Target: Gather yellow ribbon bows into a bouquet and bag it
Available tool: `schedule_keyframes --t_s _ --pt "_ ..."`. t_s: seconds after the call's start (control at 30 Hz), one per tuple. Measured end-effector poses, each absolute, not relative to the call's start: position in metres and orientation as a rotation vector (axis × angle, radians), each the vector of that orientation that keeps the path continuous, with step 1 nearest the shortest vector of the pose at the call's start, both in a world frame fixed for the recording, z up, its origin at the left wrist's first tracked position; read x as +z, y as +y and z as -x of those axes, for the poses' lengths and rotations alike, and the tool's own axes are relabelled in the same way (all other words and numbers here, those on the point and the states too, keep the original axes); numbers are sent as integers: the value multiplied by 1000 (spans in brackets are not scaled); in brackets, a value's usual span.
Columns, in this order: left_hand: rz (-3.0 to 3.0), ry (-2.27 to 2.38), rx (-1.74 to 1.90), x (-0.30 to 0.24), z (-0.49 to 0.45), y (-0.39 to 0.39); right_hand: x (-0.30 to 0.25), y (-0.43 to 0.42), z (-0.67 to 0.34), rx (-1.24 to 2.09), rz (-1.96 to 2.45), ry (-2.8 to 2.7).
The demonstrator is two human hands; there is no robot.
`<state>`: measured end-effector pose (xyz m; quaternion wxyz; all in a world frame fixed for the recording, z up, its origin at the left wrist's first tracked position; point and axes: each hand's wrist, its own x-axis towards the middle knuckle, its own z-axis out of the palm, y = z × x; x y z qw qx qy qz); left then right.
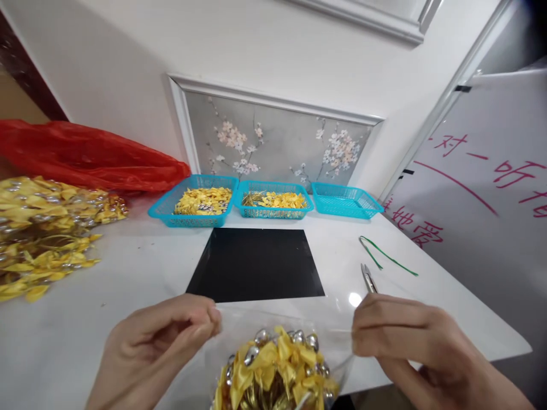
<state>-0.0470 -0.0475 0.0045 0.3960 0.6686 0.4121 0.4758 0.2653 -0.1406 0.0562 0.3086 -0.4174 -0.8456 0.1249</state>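
My left hand (pixel 158 347) pinches the left rim of a clear plastic bag (pixel 282 327) at the near edge of the white table (pixel 128 267). My right hand (pixel 410 341) pinches the right rim of the same bag, holding its mouth apart. Inside the bag sit several yellow ribbon bows with silver beads (pixel 277 370). Metal tweezers (pixel 368 278) stick out just above my right hand; whether the hand grips them too I cannot tell.
A black mat (pixel 256 263) lies mid-table. Behind it stand three turquoise baskets: left (pixel 164 208) and middle (pixel 276 213) with yellow pieces, right (pixel 346 200) bare. A green twist tie (pixel 384 256) lies right. Bagged yellow bows (pixel 38 228) and a red bag (pixel 85 154) sit left.
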Motion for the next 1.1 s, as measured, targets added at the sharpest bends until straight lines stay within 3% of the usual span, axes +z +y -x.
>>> schedule_keyframes --t_s 0.23,0.87,1.1 --pt "-1682 1252 1259 13 23 -48 59 -136 -260 308 1146 -2286" --pt "-1522 1055 1298 9 38 -48 75 -138 -255 385 960 -2209" --pt "-1703 1333 1206 9 66 -51 79 -131 -240 346 865 -2255"
